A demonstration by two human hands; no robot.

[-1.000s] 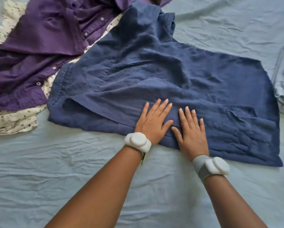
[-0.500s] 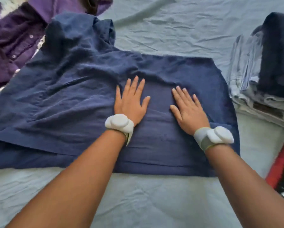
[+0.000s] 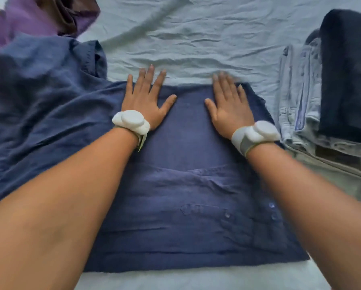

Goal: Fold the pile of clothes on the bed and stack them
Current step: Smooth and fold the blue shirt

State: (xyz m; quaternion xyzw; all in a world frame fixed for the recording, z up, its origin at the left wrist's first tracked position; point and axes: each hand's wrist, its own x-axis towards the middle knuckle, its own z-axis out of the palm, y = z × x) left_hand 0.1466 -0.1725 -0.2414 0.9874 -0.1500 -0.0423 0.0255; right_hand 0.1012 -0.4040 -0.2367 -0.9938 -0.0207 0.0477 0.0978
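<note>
On pale blue bed sheet (image 3: 196, 34): navy shirt (image 3: 185, 206), left hand (image 3: 146, 105) and right hand (image 3: 229, 107) pressed flat, fingers spread. Folded jeans stack (image 3: 305, 97) just right; purple garment (image 3: 29, 19) far left.

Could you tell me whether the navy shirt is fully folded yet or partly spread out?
Partly folded: the navy shirt lies in flat layers under both hands, but its collar end sprawls rumpled leftward.

Plain navy blue shirt (image 3: 185, 195), pale blue bed sheet (image 3: 196, 38), purple garment (image 3: 18, 24) upper left, light-wash jeans (image 3: 300, 97), white wristbands (image 3: 131, 122)
</note>
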